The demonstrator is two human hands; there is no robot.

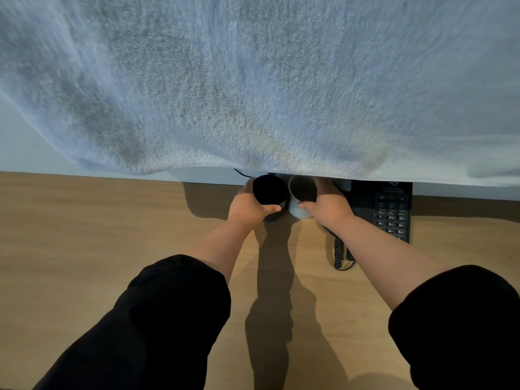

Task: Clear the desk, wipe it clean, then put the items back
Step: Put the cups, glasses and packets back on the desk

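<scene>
- From the head view, a pale terry towel [253, 80] hangs across the whole upper half of the scene. Its lower edge droops just above the hands and hides whatever lies behind it.
- Below the towel runs a wooden table [84, 235], with a light wall [25, 147] showing along its far edge at the left.
- Both arms stretch forward over the table in black sleeves [157, 319] pushed up past the forearms.
- The left grip [247, 205] is wrapped round a black cup [268, 192], thumb across the near side and fingers curled round the far left side. The cup's dark mouth tilts toward the camera.
- The right grip [330, 205] clasps a white cup [299, 209] in the same way, thumb on the near side. The inside of this cup looks dark.
- The two cups sit just beside each other near the table's back edge, almost touching. I cannot tell whether they stand on the wood or are held slightly above it.
- A black desk telephone [391, 212] lies just right of the right grip, its numbered keypad facing up and its top partly under the towel's edge.
- The phone's coiled cord [337, 249] trails toward the near side, passing under the right wrist.
- A thin dark cable [242, 173] peeks out at the towel's edge above the left grip.
- Long shadows of the arms fall on the wood between them.
</scene>
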